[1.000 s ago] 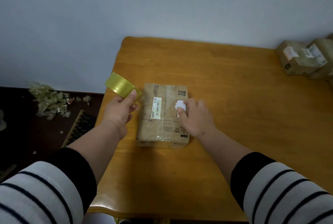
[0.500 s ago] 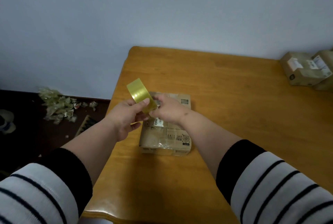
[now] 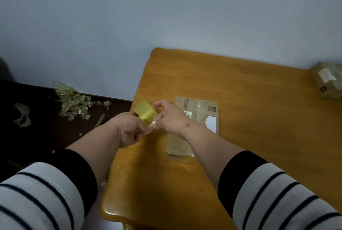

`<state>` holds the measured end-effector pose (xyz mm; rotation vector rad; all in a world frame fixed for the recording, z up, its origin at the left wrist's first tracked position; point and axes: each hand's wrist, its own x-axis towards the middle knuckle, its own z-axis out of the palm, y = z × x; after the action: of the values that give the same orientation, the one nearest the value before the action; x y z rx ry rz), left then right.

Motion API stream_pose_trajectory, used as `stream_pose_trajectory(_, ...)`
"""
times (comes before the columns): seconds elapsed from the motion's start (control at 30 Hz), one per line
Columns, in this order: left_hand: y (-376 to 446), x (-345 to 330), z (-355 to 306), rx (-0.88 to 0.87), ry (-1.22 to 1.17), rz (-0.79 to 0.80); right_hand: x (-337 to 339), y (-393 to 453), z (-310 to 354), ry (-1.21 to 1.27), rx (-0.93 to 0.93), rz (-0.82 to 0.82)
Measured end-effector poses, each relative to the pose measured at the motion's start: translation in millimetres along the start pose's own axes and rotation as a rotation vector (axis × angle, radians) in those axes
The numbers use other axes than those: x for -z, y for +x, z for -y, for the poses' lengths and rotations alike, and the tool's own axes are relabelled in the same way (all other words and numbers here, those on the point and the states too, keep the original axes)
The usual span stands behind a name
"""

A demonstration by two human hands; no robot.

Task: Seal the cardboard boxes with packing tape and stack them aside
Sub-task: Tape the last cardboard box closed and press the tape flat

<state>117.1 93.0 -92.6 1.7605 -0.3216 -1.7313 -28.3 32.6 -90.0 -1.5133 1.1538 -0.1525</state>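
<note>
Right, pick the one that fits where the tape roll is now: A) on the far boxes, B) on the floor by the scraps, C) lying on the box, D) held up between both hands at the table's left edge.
D: the left hand grips the tape roll while the right hand pinches at its end, clear of the box.

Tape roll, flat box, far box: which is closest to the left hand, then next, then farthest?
From the left hand:
1. Tape roll, held in it.
2. Flat box, to its right on the table.
3. Far box, at the table's far right edge.
</note>
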Motion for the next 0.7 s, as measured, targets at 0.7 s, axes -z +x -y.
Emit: stream_pose_trajectory(0.7, 27.8, 19.3, 2.4, -0.433, 1.135, -0.211, -32.5, 19.3, 25.6, -0.423, -0.329, -0.027)
